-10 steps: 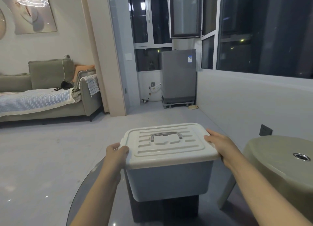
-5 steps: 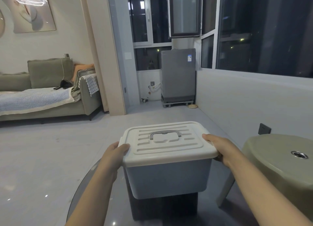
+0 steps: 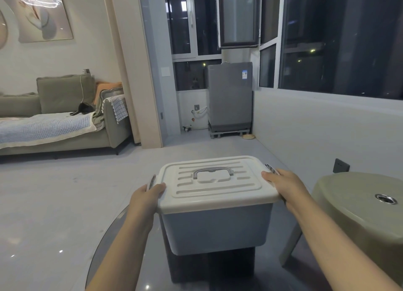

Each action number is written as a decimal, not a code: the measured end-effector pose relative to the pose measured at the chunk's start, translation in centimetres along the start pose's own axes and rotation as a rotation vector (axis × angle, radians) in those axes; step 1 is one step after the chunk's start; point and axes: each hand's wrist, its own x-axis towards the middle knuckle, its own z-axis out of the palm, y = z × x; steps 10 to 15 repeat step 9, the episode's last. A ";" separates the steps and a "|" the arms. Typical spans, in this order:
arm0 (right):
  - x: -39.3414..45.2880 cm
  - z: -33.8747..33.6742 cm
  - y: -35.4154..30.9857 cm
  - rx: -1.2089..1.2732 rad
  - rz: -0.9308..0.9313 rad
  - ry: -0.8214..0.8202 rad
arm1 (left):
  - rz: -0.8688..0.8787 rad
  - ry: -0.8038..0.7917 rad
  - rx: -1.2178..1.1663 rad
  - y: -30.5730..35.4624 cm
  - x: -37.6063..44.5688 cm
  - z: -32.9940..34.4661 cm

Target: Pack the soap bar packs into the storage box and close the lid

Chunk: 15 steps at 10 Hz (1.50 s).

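Note:
A blue-grey storage box (image 3: 216, 227) stands on a dark glass table (image 3: 130, 258) in front of me. Its white ribbed lid (image 3: 216, 181) with a grey carry handle (image 3: 212, 171) lies flat on top. My left hand (image 3: 146, 195) grips the lid's left edge, thumb on top, beside a grey side latch (image 3: 151, 181). My right hand (image 3: 283, 184) grips the right edge, next to the other latch (image 3: 270, 168). No soap bar packs are visible; the box's inside is hidden.
A green plastic stool (image 3: 362, 207) stands close on the right. A dark block (image 3: 209, 266) shows beneath the box through the glass. Further off are a sofa (image 3: 61, 120) at left, a grey washing machine (image 3: 229, 98) and dark windows.
Both hands have slid slightly along the lid's edges, and the grey side latches now stick out beside them. The box stays in place.

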 end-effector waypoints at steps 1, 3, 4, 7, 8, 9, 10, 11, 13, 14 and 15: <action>0.2 0.0 0.0 0.030 0.017 -0.004 | 0.035 0.009 0.029 0.1 -0.1 0.0; 0.2 0.1 -0.4 0.008 0.019 0.035 | 0.074 0.033 0.143 0.3 0.0 -0.1; 0.2 0.2 -0.5 -0.014 0.002 0.042 | 0.158 0.026 0.254 0.4 -0.1 -0.1; -0.9 0.4 -1.2 -0.199 -0.061 0.044 | 0.201 0.034 0.480 1.1 -0.3 0.4; -1.3 0.5 -1.4 -0.265 -0.068 0.069 | 0.255 0.074 0.709 1.6 -0.5 0.9; -3.3 0.4 -4.0 -0.208 -0.225 0.213 | 0.412 0.182 0.949 2.5 -1.5 2.0; -3.3 0.4 -4.0 -0.208 -0.225 0.213 | 0.412 0.182 0.949 2.5 -1.5 2.0; -3.3 0.4 -4.0 -0.208 -0.225 0.213 | 0.412 0.182 0.949 2.5 -1.5 2.0; -3.3 0.4 -4.0 -0.208 -0.225 0.213 | 0.412 0.182 0.949 2.5 -1.5 2.0; -3.3 0.4 -4.0 -0.208 -0.225 0.213 | 0.412 0.182 0.949 2.5 -1.5 2.0; -3.3 0.4 -4.0 -0.208 -0.225 0.213 | 0.412 0.182 0.949 2.5 -1.5 2.0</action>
